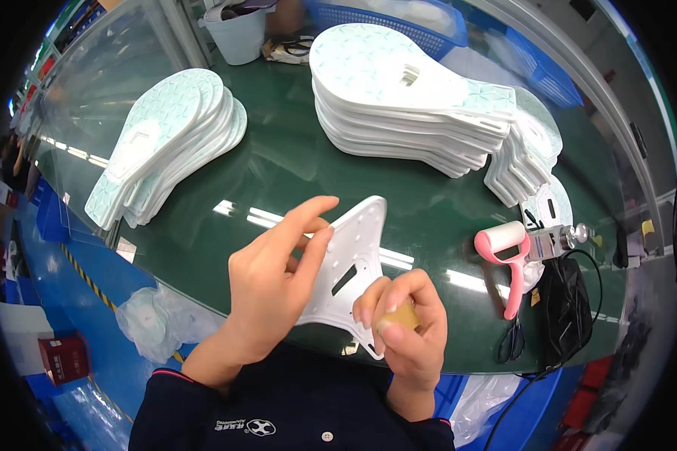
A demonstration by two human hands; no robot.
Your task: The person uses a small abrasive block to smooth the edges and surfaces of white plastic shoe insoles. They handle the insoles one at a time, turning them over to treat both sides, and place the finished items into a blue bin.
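Observation:
A white plastic panel (359, 252) stands tilted in front of me, with a dark slot through it and small round bumps on its face. My left hand (274, 263) is at its left side, fingers loosely bent and apart, with the thumb overlapping the panel's edge. Part of the panel is hidden behind that hand. Over the lower right side of the panel, my right hand (410, 331) is closed around a small yellowish block (403, 316), which shows between thumb and fingers.
Stacks of pale green-patterned white panels stand at the left (165, 120) and back (384, 71) of the green table (278, 161). To the right lie a pink-handled roller (513, 259), a clear bottle (547, 243), scissors (512, 342) and a black pouch (568, 308). Behind are a bucket (237, 37) and blue baskets (447, 34).

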